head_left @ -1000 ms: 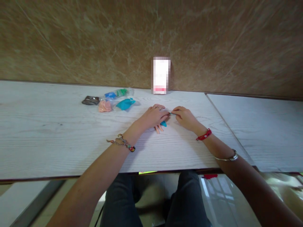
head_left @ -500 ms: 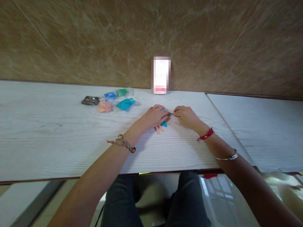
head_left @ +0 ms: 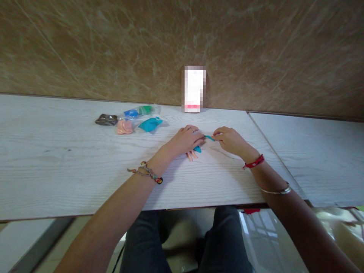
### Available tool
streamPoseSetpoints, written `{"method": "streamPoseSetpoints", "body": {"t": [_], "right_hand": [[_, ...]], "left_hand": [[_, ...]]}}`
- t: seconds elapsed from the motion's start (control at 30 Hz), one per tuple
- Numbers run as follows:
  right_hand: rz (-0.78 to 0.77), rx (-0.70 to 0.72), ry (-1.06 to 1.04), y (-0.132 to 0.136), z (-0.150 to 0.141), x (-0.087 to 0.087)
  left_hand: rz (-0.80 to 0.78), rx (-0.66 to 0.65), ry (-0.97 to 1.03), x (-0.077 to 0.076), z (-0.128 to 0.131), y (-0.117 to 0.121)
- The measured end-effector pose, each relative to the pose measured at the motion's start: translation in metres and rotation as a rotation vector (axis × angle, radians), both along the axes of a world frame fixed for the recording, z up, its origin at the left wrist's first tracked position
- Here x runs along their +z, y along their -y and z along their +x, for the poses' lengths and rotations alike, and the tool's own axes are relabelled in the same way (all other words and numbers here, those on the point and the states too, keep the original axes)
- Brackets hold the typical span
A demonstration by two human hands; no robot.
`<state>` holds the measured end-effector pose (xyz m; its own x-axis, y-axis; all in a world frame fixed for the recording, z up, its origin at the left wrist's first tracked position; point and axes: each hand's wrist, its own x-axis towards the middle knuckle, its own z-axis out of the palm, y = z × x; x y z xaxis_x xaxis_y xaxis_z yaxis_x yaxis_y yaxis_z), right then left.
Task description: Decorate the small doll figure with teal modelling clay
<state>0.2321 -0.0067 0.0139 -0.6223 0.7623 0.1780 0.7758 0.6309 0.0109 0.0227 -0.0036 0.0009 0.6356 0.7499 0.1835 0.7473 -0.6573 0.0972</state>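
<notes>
A thin strip of turquoise clay [head_left: 209, 138] stretches between my two hands, just over the white table. My right hand [head_left: 231, 141] pinches its right end between thumb and fingertips. At the strip's left end are the closed fingertips of my left hand [head_left: 187, 140], which cover that end. Partly hidden below my left hand lie a turquoise clay piece [head_left: 198, 149] and several thin peach clay strips [head_left: 192, 155], a small shape whose rest I cannot see.
Left of my hands lie bags of clay: turquoise [head_left: 150, 124], peach [head_left: 124, 127], blue [head_left: 131, 113], green [head_left: 145, 110] and dark brown [head_left: 106, 120]. A phone-like object with a blurred screen [head_left: 194, 90] leans upright against the brown marbled wall [head_left: 85, 49]. A seam crosses the table [head_left: 71, 174] at right.
My right hand has moved to the right, away from my left hand. More of the turquoise strip now shows between them. My left hand has stayed nearly in place.
</notes>
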Motion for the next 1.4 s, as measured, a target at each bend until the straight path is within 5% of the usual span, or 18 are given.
{"method": "streamPoseSetpoints", "body": {"t": [0.27,0.6,0.83,1.1,1.4], "right_hand": [[0.034,-0.016,-0.162,0.002,-0.002,0.001],[-0.079,-0.004,0.029,0.005,-0.002,-0.001],[-0.139,0.079,-0.065,-0.004,0.008,-0.006],[-0.107,0.050,-0.146,-0.002,0.015,0.009],[-0.120,-0.009,0.140,0.011,0.004,0.010]], "left_hand": [[0.021,-0.022,0.007,-0.001,0.000,0.000],[0.021,0.004,-0.011,0.000,-0.001,0.002],[0.053,0.026,-0.009,0.001,0.008,0.006],[0.005,0.058,-0.075,0.004,0.015,0.011],[0.014,0.038,-0.062,0.001,0.014,0.010]]}}
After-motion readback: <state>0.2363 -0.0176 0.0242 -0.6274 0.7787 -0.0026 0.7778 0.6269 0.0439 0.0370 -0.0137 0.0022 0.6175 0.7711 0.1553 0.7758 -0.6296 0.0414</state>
